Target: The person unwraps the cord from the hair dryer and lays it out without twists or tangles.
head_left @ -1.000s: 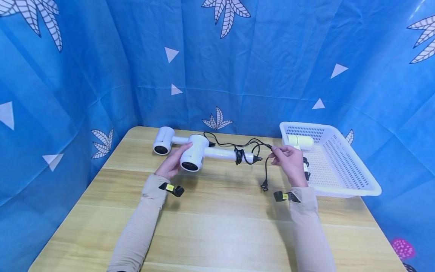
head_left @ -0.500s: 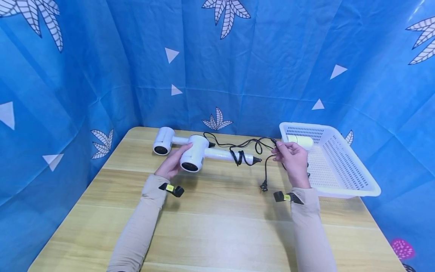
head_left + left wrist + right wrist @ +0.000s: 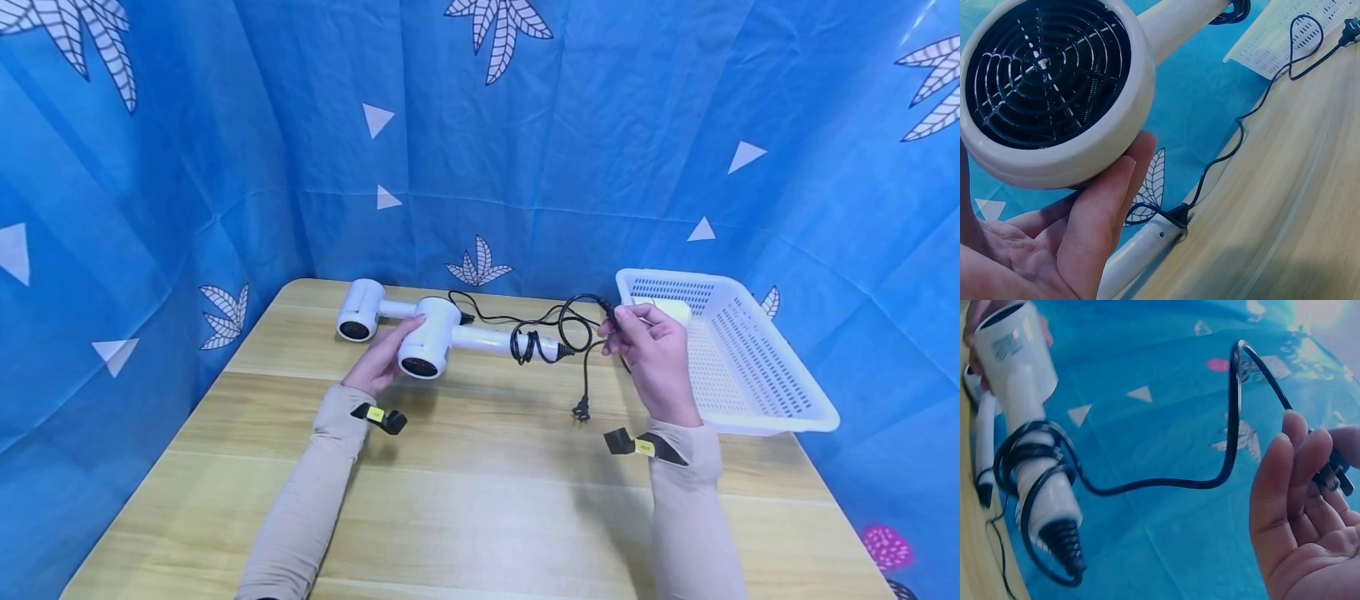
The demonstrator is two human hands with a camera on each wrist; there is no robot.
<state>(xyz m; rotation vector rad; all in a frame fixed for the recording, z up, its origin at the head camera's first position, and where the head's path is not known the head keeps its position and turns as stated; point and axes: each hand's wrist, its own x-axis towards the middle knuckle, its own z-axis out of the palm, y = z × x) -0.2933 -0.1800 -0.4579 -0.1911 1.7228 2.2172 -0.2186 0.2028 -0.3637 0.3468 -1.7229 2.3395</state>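
Observation:
My left hand (image 3: 381,360) grips a white hair dryer (image 3: 429,340) by its barrel, raised over the table with the handle pointing right. The dark round grille faces the left wrist camera (image 3: 1047,69). Several loose turns of black cord (image 3: 1032,453) wrap the handle near its end. From them the cord arches across to my right hand (image 3: 651,358), which pinches the two-pronged plug (image 3: 1333,475) between thumb and fingertips. A second white hair dryer (image 3: 362,312) lies behind on the table, its thin cord (image 3: 1240,128) trailing right.
A white perforated basket (image 3: 798,371) stands at the right edge, with another white hair dryer (image 3: 671,310) inside, partly hidden by my right hand. The second dryer's plug (image 3: 581,408) lies on the wooden table (image 3: 480,500). A blue curtain (image 3: 480,150) closes off the back.
My right hand has moved slightly right and nearer, drawing the plug away; the cord between it and the handle now makes a wider loop. The left hand and its hair dryer stay put.

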